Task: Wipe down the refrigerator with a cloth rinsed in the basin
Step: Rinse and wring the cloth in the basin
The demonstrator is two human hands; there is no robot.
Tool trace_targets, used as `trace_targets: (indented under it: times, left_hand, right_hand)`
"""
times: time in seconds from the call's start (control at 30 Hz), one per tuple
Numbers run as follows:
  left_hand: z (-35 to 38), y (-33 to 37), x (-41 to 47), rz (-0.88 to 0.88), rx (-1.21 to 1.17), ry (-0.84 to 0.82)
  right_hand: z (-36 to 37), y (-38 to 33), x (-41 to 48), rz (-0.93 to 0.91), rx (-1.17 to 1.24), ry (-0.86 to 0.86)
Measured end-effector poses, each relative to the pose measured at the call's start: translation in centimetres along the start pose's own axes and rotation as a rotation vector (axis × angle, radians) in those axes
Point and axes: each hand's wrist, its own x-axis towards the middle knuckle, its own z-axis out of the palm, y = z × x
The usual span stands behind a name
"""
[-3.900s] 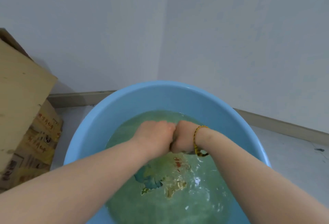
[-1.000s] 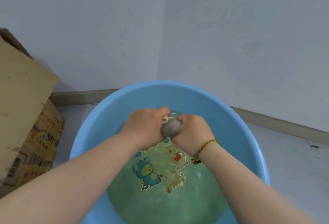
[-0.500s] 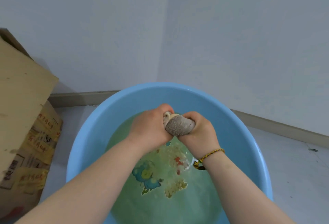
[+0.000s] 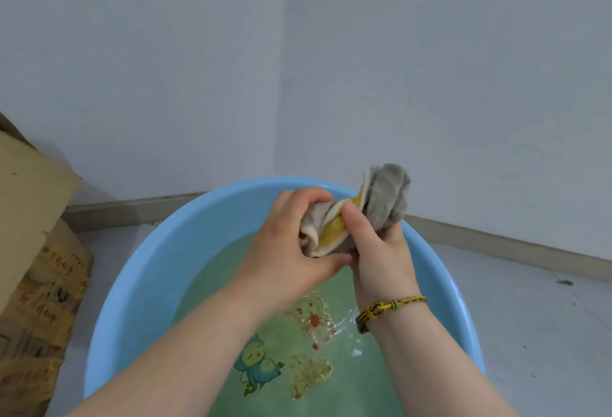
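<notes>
A round blue basin (image 4: 172,251) full of greenish water stands on the floor in the room's corner, with cartoon figures printed on its bottom. Above the water, both hands hold a wet grey cloth (image 4: 385,198) with a yellow and cream side. My left hand (image 4: 291,247) grips the cloth's lower left end. My right hand (image 4: 377,251), with a yellow braided bracelet on the wrist, grips it from the right, thumb pressed on the yellow part. The cloth's grey end sticks up past my right hand. No refrigerator is in view.
A cardboard box (image 4: 29,251) with printed labels stands close to the basin's left side. Two white walls meet behind the basin, with a skirting board (image 4: 496,244) along the light floor. Small dark specks lie on the floor at the right.
The hands rose from under the water with the balled cloth. Since half a second ago the cloth has come partly untwisted, its grey end now standing up above the right hand.
</notes>
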Motion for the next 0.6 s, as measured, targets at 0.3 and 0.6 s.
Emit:
trace_targets:
  times: [0.3, 0.6]
  left_hand:
    - [-0.4, 0.8, 1.1, -0.354, -0.630, 0.008]
    - [0.8, 0.6, 1.2, -0.434, -0.345, 0.104]
  right_hand:
    - [-2.6, -1.6, 0.8, -0.007, 0.223, -0.053]
    - [-3.6, -1.9, 0.9, -0.051, 0.059, 0.059]
